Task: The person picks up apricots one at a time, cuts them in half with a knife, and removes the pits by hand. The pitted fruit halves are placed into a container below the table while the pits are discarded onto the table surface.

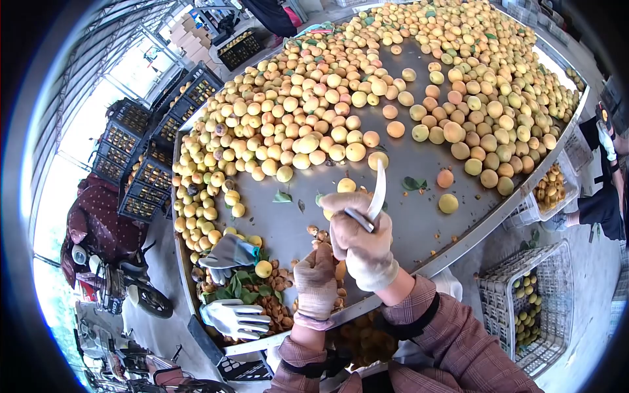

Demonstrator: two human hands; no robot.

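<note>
My right hand (pixel 363 239), in a soiled light glove, is wrapped round a knife (pixel 378 190) whose curved pale blade points up, and a yellow fruit (pixel 346 185) shows just beyond its fingers. Lower and to the left, my left hand (pixel 315 281) is gloved too, its fingers closed near the table's front edge. Small brown pieces (pixel 318 232) show at its fingertips; what the fist holds inside is hidden. Beside it lie brown fruit pieces (pixel 278 308) and green leaves (pixel 244 285). Many orange-yellow fruits (pixel 295 118) cover the far part of the metal table (pixel 406 216).
Two loose gloves (pixel 236 319) lie at the table's left front corner. A grey crate (pixel 491 295) with green fruits stands on the floor at right. Black crates (pixel 141 183) are stacked at left near a motorbike (pixel 147 295). Another person (pixel 603 196) is at the far right.
</note>
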